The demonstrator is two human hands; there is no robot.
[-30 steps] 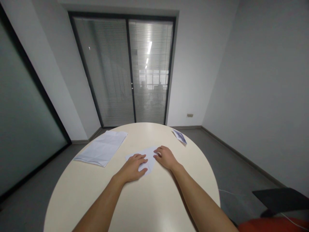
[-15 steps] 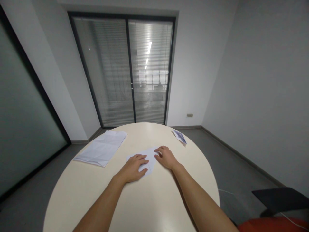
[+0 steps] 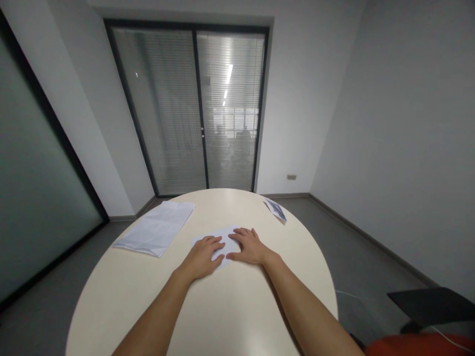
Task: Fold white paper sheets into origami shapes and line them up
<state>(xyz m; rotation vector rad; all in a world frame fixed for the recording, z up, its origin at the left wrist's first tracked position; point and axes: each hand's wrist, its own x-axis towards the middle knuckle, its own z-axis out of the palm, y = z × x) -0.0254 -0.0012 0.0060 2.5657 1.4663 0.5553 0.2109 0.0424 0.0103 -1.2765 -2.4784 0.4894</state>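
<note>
A small sheet of white paper lies flat on the round cream table, partly covered by both hands. My left hand rests on its left part, palm down, with the fingers spread. On the right side of the sheet is my right hand, also palm down, its fingers apart and its thumb stretched toward the left thumb. Between the two hands a strip of the paper shows. The edges beneath my palms are hidden.
A stack of larger white paper lies at the table's left edge. A folded paper piece with dark printing sits at the far right edge. Beyond the table are a black chair part, a red-orange seat and a glass door with blinds.
My right hand has moved left and farther over the paper, its thumb and fingers spreading wider. The paper has shifted slightly left. My left hand has hardly moved.
</note>
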